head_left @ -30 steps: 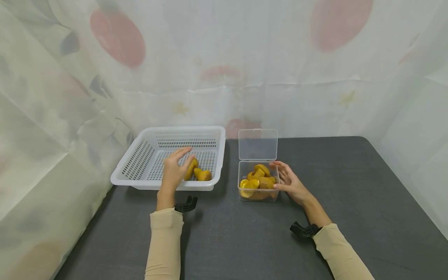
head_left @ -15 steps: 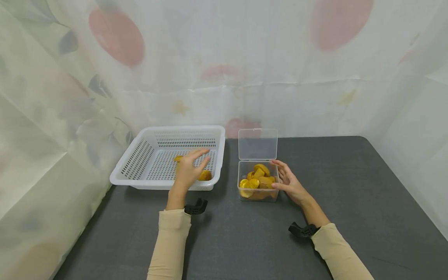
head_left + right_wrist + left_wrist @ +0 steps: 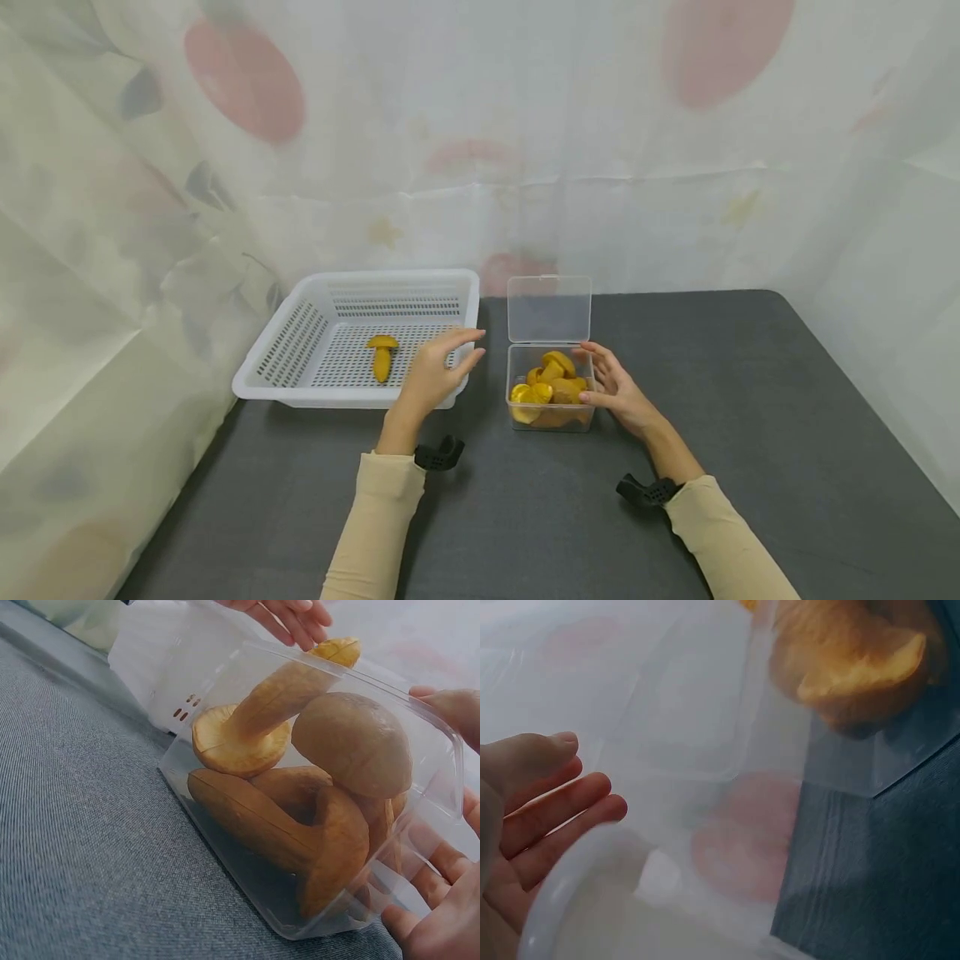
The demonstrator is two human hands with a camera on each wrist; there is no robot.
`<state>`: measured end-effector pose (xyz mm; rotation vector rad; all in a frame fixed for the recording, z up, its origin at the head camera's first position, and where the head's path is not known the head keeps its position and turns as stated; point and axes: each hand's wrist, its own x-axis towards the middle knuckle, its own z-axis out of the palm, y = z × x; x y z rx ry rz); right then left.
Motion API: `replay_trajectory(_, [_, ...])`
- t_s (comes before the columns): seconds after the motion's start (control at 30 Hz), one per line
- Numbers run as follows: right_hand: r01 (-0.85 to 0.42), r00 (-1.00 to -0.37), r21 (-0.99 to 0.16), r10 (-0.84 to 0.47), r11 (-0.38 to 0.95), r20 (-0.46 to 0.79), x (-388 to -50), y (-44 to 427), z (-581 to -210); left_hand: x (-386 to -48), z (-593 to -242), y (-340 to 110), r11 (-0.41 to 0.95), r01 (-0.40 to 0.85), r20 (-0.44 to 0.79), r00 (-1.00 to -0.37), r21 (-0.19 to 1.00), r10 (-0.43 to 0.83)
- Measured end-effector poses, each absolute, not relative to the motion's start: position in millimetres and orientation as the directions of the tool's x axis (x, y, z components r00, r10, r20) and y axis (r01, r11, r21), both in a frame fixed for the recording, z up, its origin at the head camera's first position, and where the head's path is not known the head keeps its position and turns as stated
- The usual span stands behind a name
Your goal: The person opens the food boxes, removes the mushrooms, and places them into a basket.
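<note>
Yellow-brown stemmed mushroom (image 3: 382, 362) in white perforated plastic basket (image 3: 315, 396) | left of left hand (image 3: 433, 377), the nearer | stem toward near edge | left spread; right hand (image 3: 628, 402) grips clear plastic box (image 3: 551, 407)

**Soft light, hazy left wrist view**

Diffuse light fills the head view, with a faint soft shadow right of the left sleeve (image 3: 377, 525) on the dark table (image 3: 555, 517). The left wrist view looks washed out, the basket rim (image 3: 559, 881) at lower left blurred. In the right wrist view, pale glints edge the clear box (image 3: 262, 892).
</note>
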<state>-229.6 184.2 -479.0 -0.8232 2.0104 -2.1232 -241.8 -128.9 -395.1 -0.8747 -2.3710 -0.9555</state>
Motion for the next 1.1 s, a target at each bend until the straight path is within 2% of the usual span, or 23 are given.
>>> replay_trajectory(0.23, [-0.278,-0.845,-0.952,-0.44,-0.126,0.305,-232,185,-480,-233,-396,-112,0.555,0.715,0.53,-0.694,0.426,0.488])
replay_trajectory(0.9, [-0.305,-0.845,-0.946,-0.426,-0.108,0.322,-231,186,-479,-221,-404,-79,0.433,0.801,0.467,-0.594,0.413,0.655])
replay_trajectory(1.1, [-0.31,-0.841,-0.945,-0.434,-0.102,0.323,-232,187,-479,-219,-407,-74,0.439,0.796,0.422,-0.597,0.418,0.682])
